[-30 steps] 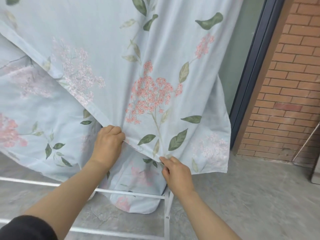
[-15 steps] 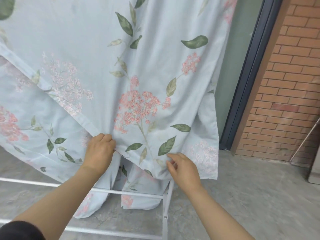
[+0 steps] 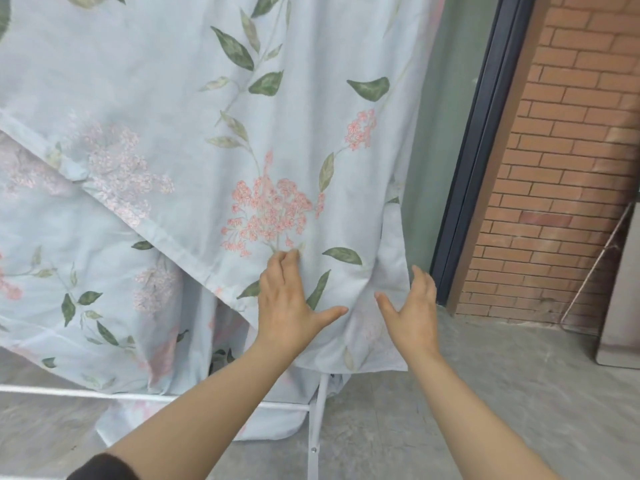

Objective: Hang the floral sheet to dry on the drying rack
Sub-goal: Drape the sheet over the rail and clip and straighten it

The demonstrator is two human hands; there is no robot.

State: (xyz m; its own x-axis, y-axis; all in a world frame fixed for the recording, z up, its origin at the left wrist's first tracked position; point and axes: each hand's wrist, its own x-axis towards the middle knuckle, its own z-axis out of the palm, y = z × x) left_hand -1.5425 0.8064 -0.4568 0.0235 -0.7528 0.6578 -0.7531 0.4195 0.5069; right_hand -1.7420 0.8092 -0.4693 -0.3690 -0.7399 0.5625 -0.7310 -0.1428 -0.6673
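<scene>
Floral sheet point(image 3: 207, 133) already hangs over the drying rack point(image 3: 317, 410), filling the view from 9 to 1 o'clock; its top bar is out of frame, only the white lower rails and one upright post show at 6 o'clock. A front layer drapes diagonally over a back layer, hem running down from 9 toward 5 o'clock, so the hang looks uneven.

Left hand point(image 3: 287, 306) lies flat on the front layer just under the pink flower cluster, fingers point(image 3: 285, 261) spread and extended, pinching nothing. Likely pressing the cloth smooth.

Right hand point(image 3: 414, 313) is at the sheet's right edge near 4 o'clock, palm open, fingers extended, thumb toward the cloth; whether it touches the edge is hard to tell. Probably there to straighten the side hem.

Judgement: hanging is mostly done, step is smoothing and evening out. Lower corner trails close to the concrete floor point(image 3: 502, 410) beside the brick wall point(image 3: 571, 168), so it could get dirty.
</scene>
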